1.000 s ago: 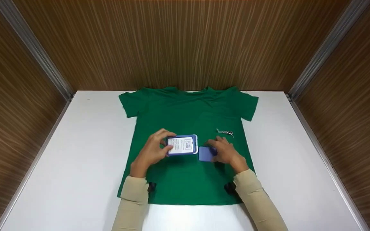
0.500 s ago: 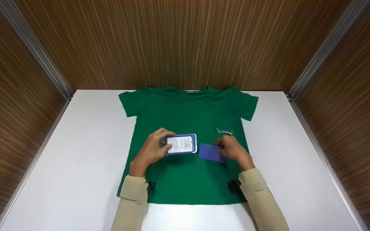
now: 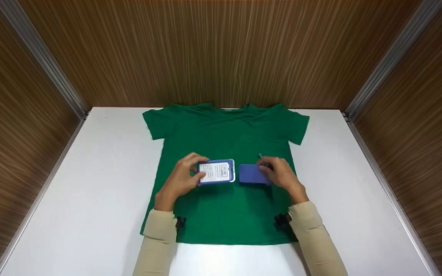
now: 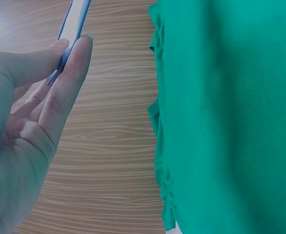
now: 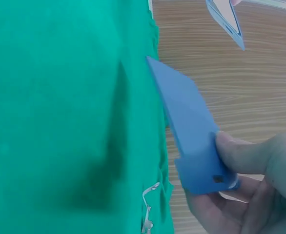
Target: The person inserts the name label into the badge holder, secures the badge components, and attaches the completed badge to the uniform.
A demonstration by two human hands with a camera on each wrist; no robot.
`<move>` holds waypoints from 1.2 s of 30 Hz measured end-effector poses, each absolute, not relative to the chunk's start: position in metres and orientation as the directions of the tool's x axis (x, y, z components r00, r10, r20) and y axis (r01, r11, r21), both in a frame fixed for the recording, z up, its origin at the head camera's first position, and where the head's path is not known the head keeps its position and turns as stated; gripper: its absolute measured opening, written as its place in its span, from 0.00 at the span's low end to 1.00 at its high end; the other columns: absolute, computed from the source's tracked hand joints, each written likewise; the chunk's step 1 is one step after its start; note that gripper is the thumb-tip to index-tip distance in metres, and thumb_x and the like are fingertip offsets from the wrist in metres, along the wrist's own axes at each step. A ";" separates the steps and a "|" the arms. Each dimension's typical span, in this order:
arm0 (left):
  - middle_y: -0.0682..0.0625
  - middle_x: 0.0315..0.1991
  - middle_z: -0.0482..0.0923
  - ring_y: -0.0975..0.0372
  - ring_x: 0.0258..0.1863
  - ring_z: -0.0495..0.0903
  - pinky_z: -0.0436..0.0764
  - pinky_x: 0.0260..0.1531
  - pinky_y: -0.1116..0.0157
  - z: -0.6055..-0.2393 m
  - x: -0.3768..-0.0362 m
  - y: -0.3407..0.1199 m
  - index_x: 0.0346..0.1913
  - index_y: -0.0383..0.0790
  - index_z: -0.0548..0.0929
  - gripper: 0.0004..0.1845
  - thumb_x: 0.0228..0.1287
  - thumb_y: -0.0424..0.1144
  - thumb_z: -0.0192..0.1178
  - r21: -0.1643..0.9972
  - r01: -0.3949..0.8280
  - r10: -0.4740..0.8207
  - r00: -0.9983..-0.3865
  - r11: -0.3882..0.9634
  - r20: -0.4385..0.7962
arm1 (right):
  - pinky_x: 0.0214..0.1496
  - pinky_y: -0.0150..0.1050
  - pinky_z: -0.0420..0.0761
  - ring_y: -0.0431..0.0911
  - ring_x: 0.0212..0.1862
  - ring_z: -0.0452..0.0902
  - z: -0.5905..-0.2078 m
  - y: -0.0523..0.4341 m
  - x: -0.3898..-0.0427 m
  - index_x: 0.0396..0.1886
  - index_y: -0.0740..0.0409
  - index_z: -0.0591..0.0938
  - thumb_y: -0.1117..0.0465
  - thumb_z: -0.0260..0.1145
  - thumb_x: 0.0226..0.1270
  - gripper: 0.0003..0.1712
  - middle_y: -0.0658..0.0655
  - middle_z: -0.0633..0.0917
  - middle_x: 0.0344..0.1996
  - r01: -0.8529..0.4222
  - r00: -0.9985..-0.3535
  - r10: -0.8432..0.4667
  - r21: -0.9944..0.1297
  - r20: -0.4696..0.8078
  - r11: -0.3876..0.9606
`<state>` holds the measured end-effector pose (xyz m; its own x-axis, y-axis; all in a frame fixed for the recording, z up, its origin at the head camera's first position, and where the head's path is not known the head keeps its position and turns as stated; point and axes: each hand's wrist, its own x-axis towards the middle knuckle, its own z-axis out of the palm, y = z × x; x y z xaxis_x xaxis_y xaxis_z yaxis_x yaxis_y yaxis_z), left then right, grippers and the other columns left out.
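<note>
Flatly, right hand [image 3: 282, 177] pinches smooth rectangular blue cover [image 3: 252, 173] over green T-shirt [image 3: 225, 211].

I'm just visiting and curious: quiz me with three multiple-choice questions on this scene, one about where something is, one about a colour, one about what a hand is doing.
1. Where does the T-shirt lie?
A. spread flat on the white table
B. hung on the wooden wall
C. folded in a box

2. What colour is the T-shirt?
A. red
B. green
C. yellow

3. What is the right hand doing?
A. resting flat and empty
B. pointing at the wall
C. pinching a blue cover piece

Answers:
1 A: the T-shirt lies spread on the white table.
2 B: it is plainly green.
3 C: the right hand pinches the blue cover piece beside the blue card holder, which the left hand grips.
</note>
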<state>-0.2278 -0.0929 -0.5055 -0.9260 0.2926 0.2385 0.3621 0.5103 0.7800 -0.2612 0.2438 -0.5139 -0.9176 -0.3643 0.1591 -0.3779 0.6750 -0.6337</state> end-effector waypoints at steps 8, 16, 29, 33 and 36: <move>0.46 0.55 0.81 0.58 0.40 0.80 0.82 0.39 0.66 -0.506 -0.228 -0.094 0.61 0.42 0.83 0.18 0.70 0.31 0.66 0.778 0.358 0.288 -0.928 0.516 0.236 | 0.57 0.60 0.83 0.58 0.49 0.86 -0.506 0.251 -0.262 0.48 0.62 0.89 0.66 0.62 0.77 0.10 0.66 0.89 0.50 -0.352 -0.933 -0.298 -0.676 0.200 0.647; 0.47 0.55 0.81 0.58 0.40 0.80 0.82 0.39 0.66 -0.506 -0.228 -0.093 0.61 0.42 0.83 0.18 0.70 0.31 0.66 0.775 0.360 0.292 -0.927 0.520 0.235 | 0.60 0.63 0.82 0.60 0.52 0.85 -0.498 0.253 -0.260 0.51 0.62 0.88 0.66 0.60 0.78 0.12 0.68 0.88 0.54 -0.334 -0.940 -0.279 -0.696 0.196 0.636; 0.45 0.56 0.80 0.56 0.42 0.79 0.85 0.47 0.51 -0.507 -0.228 -0.091 0.61 0.36 0.83 0.19 0.69 0.29 0.66 0.782 0.390 0.321 -0.912 0.486 0.255 | 0.56 0.60 0.84 0.58 0.51 0.85 -0.489 0.246 -0.254 0.50 0.62 0.88 0.68 0.61 0.77 0.11 0.66 0.89 0.52 -0.378 -0.924 -0.284 -0.714 0.255 0.589; 0.45 0.56 0.80 0.56 0.42 0.79 0.85 0.47 0.50 -0.506 -0.228 -0.089 0.61 0.37 0.83 0.19 0.69 0.29 0.66 0.786 0.381 0.319 -0.915 0.486 0.246 | 0.55 0.59 0.85 0.55 0.48 0.85 -0.490 0.242 -0.253 0.49 0.61 0.88 0.68 0.61 0.77 0.11 0.64 0.89 0.49 -0.395 -0.918 -0.280 -0.717 0.281 0.574; 0.45 0.56 0.80 0.56 0.42 0.79 0.85 0.47 0.51 -0.505 -0.227 -0.089 0.61 0.38 0.83 0.19 0.69 0.30 0.66 0.786 0.374 0.316 -0.918 0.492 0.239 | 0.53 0.57 0.85 0.53 0.46 0.84 -0.491 0.238 -0.252 0.48 0.61 0.87 0.68 0.61 0.77 0.10 0.63 0.89 0.48 -0.419 -0.907 -0.290 -0.717 0.305 0.557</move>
